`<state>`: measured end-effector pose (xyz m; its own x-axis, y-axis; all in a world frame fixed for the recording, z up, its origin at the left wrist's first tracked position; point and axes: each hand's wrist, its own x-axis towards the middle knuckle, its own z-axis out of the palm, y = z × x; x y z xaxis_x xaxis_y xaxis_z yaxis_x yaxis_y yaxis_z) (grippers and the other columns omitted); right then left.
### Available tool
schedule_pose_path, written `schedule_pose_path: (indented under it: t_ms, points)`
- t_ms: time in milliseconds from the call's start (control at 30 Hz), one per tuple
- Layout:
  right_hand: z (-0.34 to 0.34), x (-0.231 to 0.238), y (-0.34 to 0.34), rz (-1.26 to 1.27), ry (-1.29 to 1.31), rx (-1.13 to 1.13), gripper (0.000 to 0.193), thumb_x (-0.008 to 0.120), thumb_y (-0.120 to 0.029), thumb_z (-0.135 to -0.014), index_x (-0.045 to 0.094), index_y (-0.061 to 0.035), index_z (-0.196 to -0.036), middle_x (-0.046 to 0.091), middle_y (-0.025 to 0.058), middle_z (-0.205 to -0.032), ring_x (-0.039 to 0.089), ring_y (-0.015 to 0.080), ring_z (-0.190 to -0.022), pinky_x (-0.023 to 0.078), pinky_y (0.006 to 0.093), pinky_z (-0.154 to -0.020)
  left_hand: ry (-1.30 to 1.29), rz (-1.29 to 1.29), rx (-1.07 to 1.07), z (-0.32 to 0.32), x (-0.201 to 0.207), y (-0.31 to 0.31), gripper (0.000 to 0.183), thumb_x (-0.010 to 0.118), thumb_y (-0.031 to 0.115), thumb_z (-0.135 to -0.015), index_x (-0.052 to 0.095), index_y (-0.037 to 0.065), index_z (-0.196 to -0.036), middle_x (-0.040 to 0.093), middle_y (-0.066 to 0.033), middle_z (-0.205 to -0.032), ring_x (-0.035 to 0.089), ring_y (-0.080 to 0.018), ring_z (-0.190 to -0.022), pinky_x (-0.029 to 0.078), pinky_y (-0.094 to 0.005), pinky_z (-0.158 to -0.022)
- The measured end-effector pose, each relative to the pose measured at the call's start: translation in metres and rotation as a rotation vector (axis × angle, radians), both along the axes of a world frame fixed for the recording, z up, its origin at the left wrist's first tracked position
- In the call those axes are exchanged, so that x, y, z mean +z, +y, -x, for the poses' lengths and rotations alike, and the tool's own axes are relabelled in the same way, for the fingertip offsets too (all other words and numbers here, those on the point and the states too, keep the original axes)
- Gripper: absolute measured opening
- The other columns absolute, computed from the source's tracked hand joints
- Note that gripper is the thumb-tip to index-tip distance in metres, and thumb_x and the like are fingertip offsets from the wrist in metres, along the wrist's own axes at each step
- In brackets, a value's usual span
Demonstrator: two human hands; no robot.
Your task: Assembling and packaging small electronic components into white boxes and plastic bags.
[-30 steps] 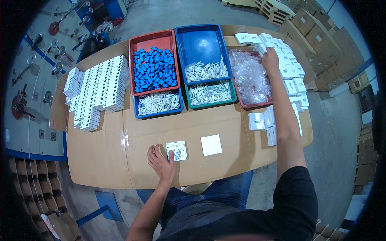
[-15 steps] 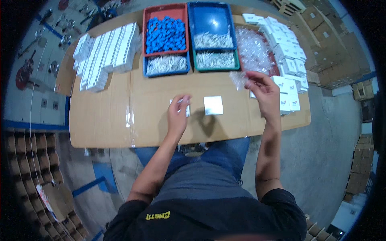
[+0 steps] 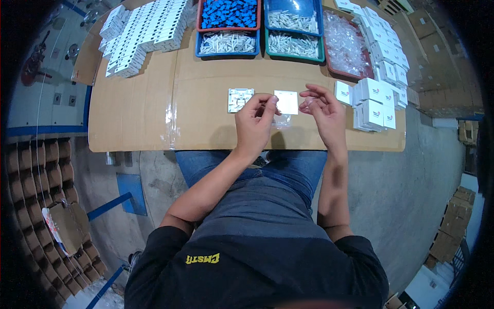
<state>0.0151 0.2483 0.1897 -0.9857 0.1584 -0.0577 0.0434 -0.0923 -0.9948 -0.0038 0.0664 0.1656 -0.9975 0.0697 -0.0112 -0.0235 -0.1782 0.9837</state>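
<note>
My left hand (image 3: 253,123) is over the near middle of the table, thumb and fingers pinched together beside a small clear plastic bag (image 3: 282,121). Whatever lies between those fingertips is too small to make out. To its right, my right hand (image 3: 326,116) is raised with fingers curled and thumb drawn in; a small glint shows at the tips, its kind unclear. Between the hands a flat white square plate (image 3: 286,101) lies on the cardboard, the bag at its near edge. A white square frame with cut-outs (image 3: 239,98) lies left of the plate, partly behind my left hand.
Trays at the back hold blue parts (image 3: 230,14) and white plugs or pegs (image 3: 293,45). A red tray of clear plastic bags (image 3: 343,46) stands right of them. Stacked white boxes (image 3: 378,95) fill the right; rows of white units (image 3: 149,31) stand left on the cardboard-covered table (image 3: 134,113).
My view has tilted nearer. My right hand has come from the bag tray towards the middle; a clear bag now lies by the plate. My left hand has moved right, uncovering the white frame.
</note>
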Motion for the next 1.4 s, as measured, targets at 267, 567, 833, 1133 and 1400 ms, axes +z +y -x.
schedule_pose_path:
  t_ms: [267,567,833,1133,1400]
  points:
    - [-0.012,-0.037,-0.053,0.307,-0.178,0.120,0.018,0.068,-0.006,-0.094,0.067,0.0043,-0.108,0.072,0.0096,-0.099,0.068,0.0142,-0.087,0.056,0.0269,-0.080,0.041,-0.169,0.158,0.010,-0.014,-0.016,0.018,0.060,0.016,-0.102,0.063,-0.002,-0.102,0.069,-0.0055,-0.088,0.066,-0.0100,-0.082,0.052,-0.0244,-0.072]
    - [-0.011,-0.047,-0.052,0.042,-0.098,0.128,0.012,0.067,-0.009,-0.096,0.068,0.0026,-0.098,0.070,0.0050,-0.090,0.066,0.0097,-0.080,0.052,0.0222,-0.072,0.166,0.134,0.332,0.003,-0.034,-0.034,0.013,0.067,0.011,-0.096,0.064,0.000,-0.103,0.066,-0.0077,-0.101,0.061,-0.0117,-0.088,0.050,-0.0266,-0.076]
    - [-0.016,-0.059,-0.052,-0.058,-0.080,0.185,0.013,0.067,-0.011,-0.096,0.068,0.0014,-0.095,0.068,0.0023,-0.086,0.061,0.0058,-0.076,0.049,0.0212,-0.067,0.317,0.384,-0.251,-0.012,-0.027,-0.057,0.017,0.077,0.011,-0.084,0.072,0.002,-0.099,0.071,-0.0071,-0.092,0.065,-0.0163,-0.079,0.051,-0.0288,-0.071]
    - [-0.017,-0.068,-0.064,-0.131,-0.074,0.225,0.013,0.068,-0.012,-0.095,0.068,0.0008,-0.094,0.068,0.0014,-0.082,0.059,0.0066,-0.075,0.049,0.0218,-0.066,-0.098,0.244,-0.159,-0.022,-0.040,-0.061,0.015,0.075,0.009,-0.087,0.073,0.002,-0.100,0.073,-0.0043,-0.085,0.065,-0.0082,-0.076,0.053,-0.0236,-0.066]
    - [-0.015,-0.060,-0.085,-0.503,0.032,0.101,0.013,0.070,-0.009,-0.092,0.065,0.0027,-0.094,0.068,0.0094,-0.081,0.065,0.0146,-0.068,0.053,0.0281,-0.060,0.178,0.225,0.112,-0.033,-0.048,-0.051,0.007,0.071,0.001,-0.087,0.065,-0.002,-0.091,0.058,-0.0070,-0.099,0.062,-0.0109,-0.078,0.052,-0.0237,-0.065]
